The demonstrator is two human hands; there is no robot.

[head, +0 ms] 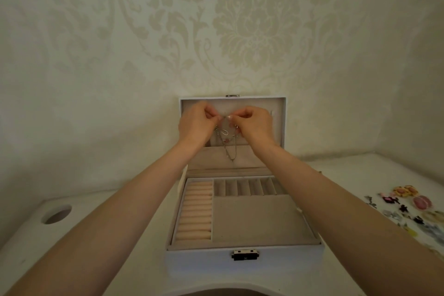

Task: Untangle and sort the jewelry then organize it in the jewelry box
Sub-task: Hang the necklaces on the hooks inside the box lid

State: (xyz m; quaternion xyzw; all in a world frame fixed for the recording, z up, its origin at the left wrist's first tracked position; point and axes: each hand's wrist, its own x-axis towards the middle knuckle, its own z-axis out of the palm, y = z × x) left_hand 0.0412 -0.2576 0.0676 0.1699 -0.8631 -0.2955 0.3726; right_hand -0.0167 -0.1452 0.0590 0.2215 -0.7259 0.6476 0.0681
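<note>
Well within lid rim [284, 125]: necklace [225, 131]

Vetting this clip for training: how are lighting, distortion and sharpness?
Head view: dim, yellowish light, no glare; wide-angle lens bows the table edge; the chain pinched by the left hand and right hand is thin and soft; loose jewelry at right is smeared.

White jewelry box [242, 264], beige lining, peach ring rolls [195, 211]; silver chain [229, 144]; cream damask wallpaper [240, 26]; white worktop [134, 247].

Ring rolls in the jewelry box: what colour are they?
The ring rolls are pale peach, seen best in the head view.
</note>
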